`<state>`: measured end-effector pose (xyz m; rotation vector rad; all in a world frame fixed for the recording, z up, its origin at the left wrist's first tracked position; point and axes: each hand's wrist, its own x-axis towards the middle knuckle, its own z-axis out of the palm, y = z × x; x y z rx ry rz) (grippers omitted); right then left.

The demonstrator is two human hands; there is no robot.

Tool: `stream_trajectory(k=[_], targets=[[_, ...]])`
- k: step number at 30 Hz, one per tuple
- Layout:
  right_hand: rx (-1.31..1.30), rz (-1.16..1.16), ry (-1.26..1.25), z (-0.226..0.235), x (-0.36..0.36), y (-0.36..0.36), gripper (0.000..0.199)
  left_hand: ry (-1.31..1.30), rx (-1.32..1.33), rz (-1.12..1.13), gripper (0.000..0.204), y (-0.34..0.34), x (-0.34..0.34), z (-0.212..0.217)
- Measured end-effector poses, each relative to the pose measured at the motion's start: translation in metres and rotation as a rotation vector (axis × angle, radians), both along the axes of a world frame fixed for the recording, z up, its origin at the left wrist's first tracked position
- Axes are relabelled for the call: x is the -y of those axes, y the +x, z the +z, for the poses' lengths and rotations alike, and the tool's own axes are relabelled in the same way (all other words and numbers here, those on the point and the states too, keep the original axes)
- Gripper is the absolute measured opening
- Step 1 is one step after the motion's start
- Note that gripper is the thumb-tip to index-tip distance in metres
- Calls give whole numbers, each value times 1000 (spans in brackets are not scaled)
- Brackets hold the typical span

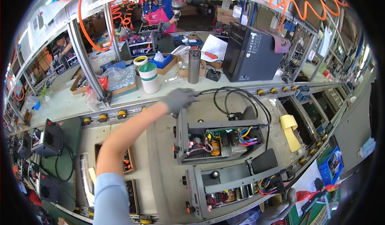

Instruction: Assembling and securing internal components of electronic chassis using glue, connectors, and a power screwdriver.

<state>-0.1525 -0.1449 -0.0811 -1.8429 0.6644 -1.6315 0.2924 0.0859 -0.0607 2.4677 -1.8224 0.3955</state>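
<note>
Left hand (179, 99), grey-gloved, reaches up to the middle of the frame and lies over the top corner of the upper open unit (218, 140); its fingers curl over the black cable (236, 98) there, though whether the grip truly pinches the cable I cannot tell. That unit sits centre frame on the bench (160, 173), its coloured wiring and coils exposed. Just below it, toward the lower centre, lies the second open unit (230, 185), nearly touching the first. Right hand (278, 211), also gloved, is at the bottom edge, lower right, fingers bent at the lower unit's wiring end; how its grip stands is unclear.

Crowding the far side, upper centre: a white cup with a green lid (149, 77), a steel flask (194, 65) standing upright, and a big black case (250, 52) to the right. A yellow paper strip (290, 130) lies at right, beside the cable loop. At far left, a small black box with a fan (50, 138) rests on a green mat. Orange coiled hoses (302, 4) hang overhead.
</note>
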Motion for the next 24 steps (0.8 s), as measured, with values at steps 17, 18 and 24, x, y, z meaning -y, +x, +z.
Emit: stream_trajectory(k=[17, 18, 24], targets=[[-132, 52, -162, 13, -22, 38, 37, -207, -257, 179, 39, 78, 93, -77], [-106, 21, -139, 14, -23, 40, 36, -211, -232, 87, 41, 76, 112, -84], [-76, -25, -119, 3, -12, 50, 38, 91, -290, 144, 42, 51, 132, -79]])
